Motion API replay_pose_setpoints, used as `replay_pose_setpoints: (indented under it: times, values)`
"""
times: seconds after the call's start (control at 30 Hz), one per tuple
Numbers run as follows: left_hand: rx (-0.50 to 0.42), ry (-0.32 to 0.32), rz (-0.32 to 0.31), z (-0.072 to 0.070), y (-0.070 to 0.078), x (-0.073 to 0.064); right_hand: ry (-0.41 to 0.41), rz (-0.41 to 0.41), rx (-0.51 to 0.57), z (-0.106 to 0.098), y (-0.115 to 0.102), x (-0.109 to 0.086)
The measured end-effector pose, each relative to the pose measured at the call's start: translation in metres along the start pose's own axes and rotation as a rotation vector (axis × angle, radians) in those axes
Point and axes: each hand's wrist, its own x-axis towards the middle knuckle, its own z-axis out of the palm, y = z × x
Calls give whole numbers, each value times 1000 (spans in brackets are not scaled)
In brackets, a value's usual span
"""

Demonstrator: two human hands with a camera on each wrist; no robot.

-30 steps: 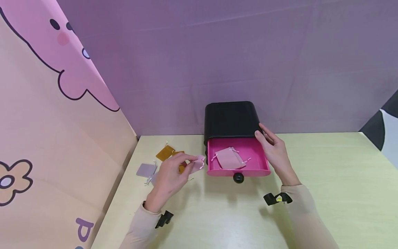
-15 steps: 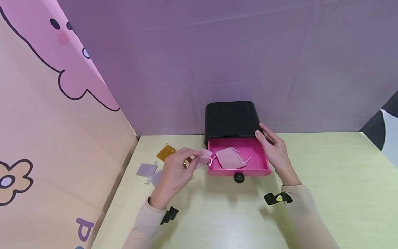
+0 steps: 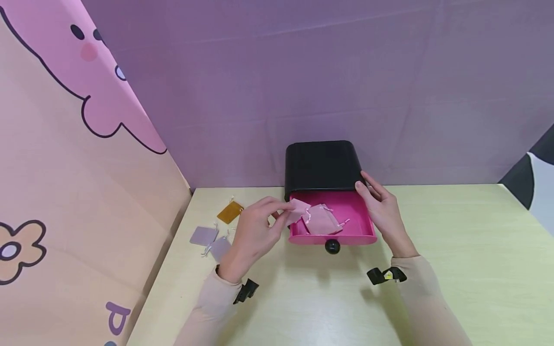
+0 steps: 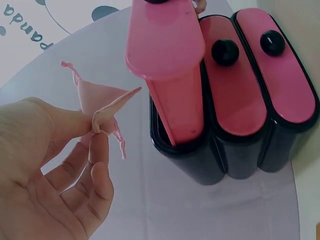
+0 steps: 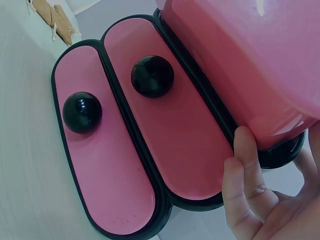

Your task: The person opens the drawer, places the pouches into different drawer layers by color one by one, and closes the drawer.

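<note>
My left hand (image 3: 258,233) pinches a small pink drawstring pouch (image 3: 297,210) between thumb and index finger, over the left side of a pulled-out pink drawer (image 3: 357,216). In the left wrist view the pouch (image 4: 97,97) hangs folded, its cord ends dangling. More pink pouches (image 3: 320,221) lie inside the drawer, one on another. The drawer belongs to a black cabinet (image 3: 322,166). My right hand (image 3: 385,216) holds the cabinet's right side near the front edge, thumb on the top corner. Its lower fingers (image 5: 245,155) bend beside the drawer fronts in the right wrist view.
Two lilac pouches (image 3: 204,235) and a golden-brown pouch (image 3: 230,212) lie on the table left of the cabinet. Two shut drawers, a middle one (image 5: 170,135) and a bottom one (image 5: 107,170), have round black knobs. A purple cloth wall (image 3: 346,86) stands behind.
My left hand has moved right with the pink pouch, from beside the drawer to over its left side. The right hand and cabinet have stayed in place.
</note>
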Motion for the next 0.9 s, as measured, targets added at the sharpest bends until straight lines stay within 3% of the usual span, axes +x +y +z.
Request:
replay_pose_setpoints:
  times: [0.43, 0.9]
  values:
    - [-42, -66, 14, 20, 7, 18, -10, 9, -1, -1, 0, 0]
    - [-28, -148, -32, 38, 11, 28, 1, 9, -5, -1, 1, 0]
